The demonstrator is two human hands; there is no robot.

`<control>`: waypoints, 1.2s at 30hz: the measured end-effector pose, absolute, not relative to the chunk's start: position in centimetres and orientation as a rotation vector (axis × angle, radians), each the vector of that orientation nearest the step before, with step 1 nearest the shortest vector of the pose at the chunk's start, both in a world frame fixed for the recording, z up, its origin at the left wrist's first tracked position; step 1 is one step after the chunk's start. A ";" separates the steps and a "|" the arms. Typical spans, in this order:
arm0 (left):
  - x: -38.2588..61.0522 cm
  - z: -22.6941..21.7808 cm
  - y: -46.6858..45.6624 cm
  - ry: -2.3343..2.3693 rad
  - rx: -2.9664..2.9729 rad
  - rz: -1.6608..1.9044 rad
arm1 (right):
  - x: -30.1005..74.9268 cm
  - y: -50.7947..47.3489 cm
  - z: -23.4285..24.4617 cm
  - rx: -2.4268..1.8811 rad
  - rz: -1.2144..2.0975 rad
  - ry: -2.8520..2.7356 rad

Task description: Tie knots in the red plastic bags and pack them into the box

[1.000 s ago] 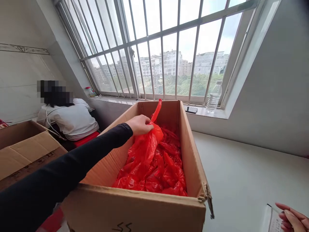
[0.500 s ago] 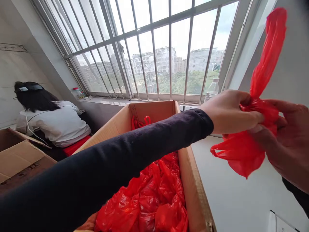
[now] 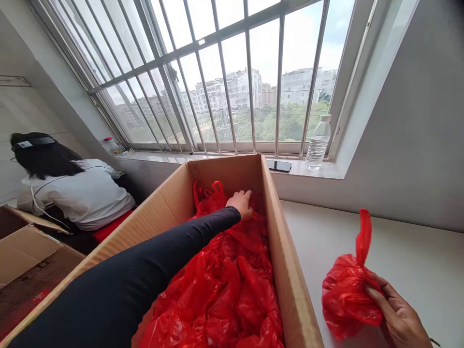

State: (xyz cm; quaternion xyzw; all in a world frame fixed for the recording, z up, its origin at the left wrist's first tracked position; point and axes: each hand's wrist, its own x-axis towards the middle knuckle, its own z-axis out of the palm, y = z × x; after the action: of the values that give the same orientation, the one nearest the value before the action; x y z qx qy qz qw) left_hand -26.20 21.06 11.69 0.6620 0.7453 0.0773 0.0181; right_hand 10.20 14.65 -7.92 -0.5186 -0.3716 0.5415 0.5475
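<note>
My right hand (image 3: pixel 402 314) grips a knotted red plastic bag (image 3: pixel 346 299) by its side, over the white surface right of the box. One twisted end of that bag stands up from the knot, and its contents cannot be made out. My left hand (image 3: pixel 241 202) reaches deep into the cardboard box (image 3: pixel 290 270). Its fingers are apart and lie over the heap of red plastic bags (image 3: pixel 221 290), near the far right corner. Part of the fingers is hidden among the bags.
A water bottle (image 3: pixel 318 145) and a phone (image 3: pixel 279 166) are on the windowsill, with a red-capped jar (image 3: pixel 113 145) farther left. Another person (image 3: pixel 79 193) sits at the left beside a second cardboard box (image 3: pixel 29 261). Window bars span the back.
My left hand has let go of the knotted bag and moved left into the box. My right hand has lowered the bag toward the white surface.
</note>
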 end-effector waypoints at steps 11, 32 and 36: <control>-34.2 11.7 22.9 2.388 2.216 0.006 | 11.5 15.0 -10.3 -1.248 1.498 -0.723; -31.4 8.4 25.1 1.952 2.454 -0.434 | 12.3 15.0 -11.6 -1.280 1.504 -0.870; -31.2 9.3 25.4 2.147 2.238 -0.356 | 12.1 15.1 -11.3 -1.288 1.457 -0.919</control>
State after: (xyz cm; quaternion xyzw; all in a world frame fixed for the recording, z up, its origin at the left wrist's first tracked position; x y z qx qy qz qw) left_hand -31.22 25.45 9.30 0.7168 0.6878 -0.1140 0.0100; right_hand 12.12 15.13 -11.31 -0.5270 -0.3757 0.5960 0.4752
